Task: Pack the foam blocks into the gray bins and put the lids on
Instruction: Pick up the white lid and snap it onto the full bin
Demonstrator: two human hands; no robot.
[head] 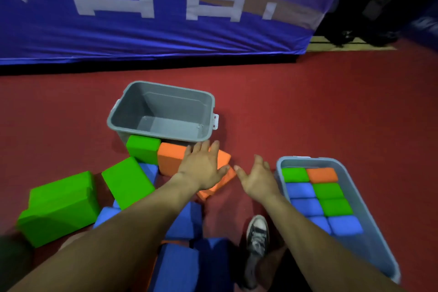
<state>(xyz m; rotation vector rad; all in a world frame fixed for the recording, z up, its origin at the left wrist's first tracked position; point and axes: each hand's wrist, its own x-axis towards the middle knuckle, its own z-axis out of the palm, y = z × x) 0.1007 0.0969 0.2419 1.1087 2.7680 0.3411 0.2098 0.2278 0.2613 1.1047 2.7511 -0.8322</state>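
- The left hand (201, 163) lies flat, fingers straight and spread, palm down on an orange block (169, 157). It presses rather than grips.
- The right hand (258, 179) hovers just at 3 o'clock of the left, fingers relaxed and apart, palm turned inward, holding nothing. Its thumb tip nearly meets the left thumb.
- A lower orange block (213, 188) sticks out beneath the left hand, tilted on the red floor (308, 106).
- An empty gray bin (175, 106) stands upright at 11 o'clock of the left hand, with no lid on it, its near wall touching the orange block and a green block (143, 152).
- Two more green blocks (128, 180) lie at 8 to 9 o'clock of the left hand, tumbled among blue blocks (180, 265) by the forearms.
- A second gray bin (372, 239) sits at 4 o'clock of the right hand, uncovered.
- It holds a layer of packed blocks (328, 191) in two columns: green, orange, then blue and green.
- A shoe (257, 239) shows at 6 o'clock between the arms.
- A blue banner (142, 38) hangs at 12 o'clock.
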